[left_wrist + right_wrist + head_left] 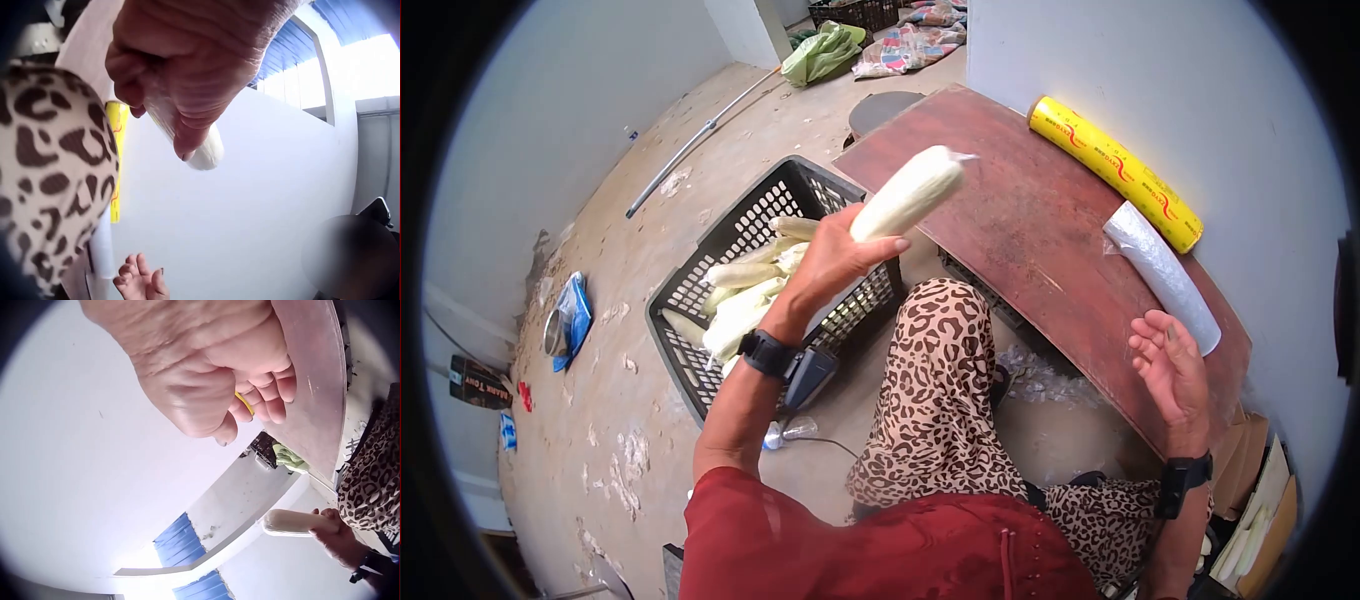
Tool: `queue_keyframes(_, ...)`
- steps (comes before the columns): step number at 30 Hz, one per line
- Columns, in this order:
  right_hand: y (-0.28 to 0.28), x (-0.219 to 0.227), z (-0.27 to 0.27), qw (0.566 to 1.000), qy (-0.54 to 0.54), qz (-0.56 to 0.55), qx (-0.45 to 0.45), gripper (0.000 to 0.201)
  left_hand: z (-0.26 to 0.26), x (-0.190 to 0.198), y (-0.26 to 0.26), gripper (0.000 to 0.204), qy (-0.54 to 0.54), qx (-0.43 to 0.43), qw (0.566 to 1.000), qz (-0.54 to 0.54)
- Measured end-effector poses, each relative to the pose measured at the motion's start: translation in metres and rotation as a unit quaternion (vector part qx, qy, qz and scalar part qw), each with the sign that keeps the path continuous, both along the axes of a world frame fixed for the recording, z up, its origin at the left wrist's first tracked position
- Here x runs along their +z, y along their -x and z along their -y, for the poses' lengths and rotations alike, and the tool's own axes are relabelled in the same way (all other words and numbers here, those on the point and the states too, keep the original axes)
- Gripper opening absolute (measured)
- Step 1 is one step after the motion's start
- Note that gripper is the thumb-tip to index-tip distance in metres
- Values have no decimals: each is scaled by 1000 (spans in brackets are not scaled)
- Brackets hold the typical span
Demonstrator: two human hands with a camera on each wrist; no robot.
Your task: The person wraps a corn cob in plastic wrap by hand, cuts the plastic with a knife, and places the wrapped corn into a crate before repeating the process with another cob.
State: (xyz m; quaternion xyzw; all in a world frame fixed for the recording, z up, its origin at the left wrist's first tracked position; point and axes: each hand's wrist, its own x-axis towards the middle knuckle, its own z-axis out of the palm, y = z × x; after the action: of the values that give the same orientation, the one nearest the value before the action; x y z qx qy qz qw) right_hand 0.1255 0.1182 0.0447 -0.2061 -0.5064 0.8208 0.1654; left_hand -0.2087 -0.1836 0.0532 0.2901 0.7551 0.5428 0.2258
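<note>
My left hand [832, 262] grips a pale ear of corn [910, 192] by its lower end, raised above the corner of the black crate [668, 345]. Its narrow tip points up and right, toward the table. In the left wrist view the fingers wrap round the corn [209, 153], with the thumb along its side. Several more pale ears [745, 310] lie in the crate. My right hand [1175, 370] holds nothing; palm up and fingers loosely bent, it hovers at the table's right end near a white film roll [1165, 278].
A reddish-brown table [1000, 230] stands along the wall. On it a yellow printed roll [1115, 172] lies behind the film roll. A metal pole [700, 138] and a green sack [825, 52] are on the floor, with cardboard [1268, 530] at lower right.
</note>
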Motion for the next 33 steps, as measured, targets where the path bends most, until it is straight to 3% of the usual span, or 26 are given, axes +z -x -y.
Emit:
queue_keyframes(3,-1,-4,-3,1000,-10,18,-2,35,75,-46,53,49,74,124,987,-76)
queue_keyframes(6,-2,-7,-5,999,-10,35,-11,32,154,-79,88,46,176,232,947,-136)
queue_keyframes(10,-5,-14,-9,998,-8,59,-31,28,228,-91,94,41,301,295,882,-211)
queue_keyframes(15,-5,-22,-14,996,-6,76,-42,26,286,-109,87,41,344,340,853,-194)
queue_keyframes(18,-6,-25,-16,995,-8,89,-49,25,321,-142,86,42,318,401,825,-237)
queue_keyframes(19,-7,-26,-17,994,-9,93,-53,25,326,-145,83,42,307,414,834,-199)
queue_keyframes(23,-7,-30,-22,994,-7,92,-59,24,337,-155,85,44,258,355,874,-207)
queue_keyframes(27,-6,-32,-24,993,-4,102,-59,23,316,-124,74,46,373,409,813,-183)
queue_keyframes(31,-7,-33,-27,991,-11,116,-61,21,310,-66,56,43,527,356,734,-239)
queue_keyframes(33,-7,-38,-30,992,-9,114,-53,20,323,-55,64,42,584,320,700,-258)
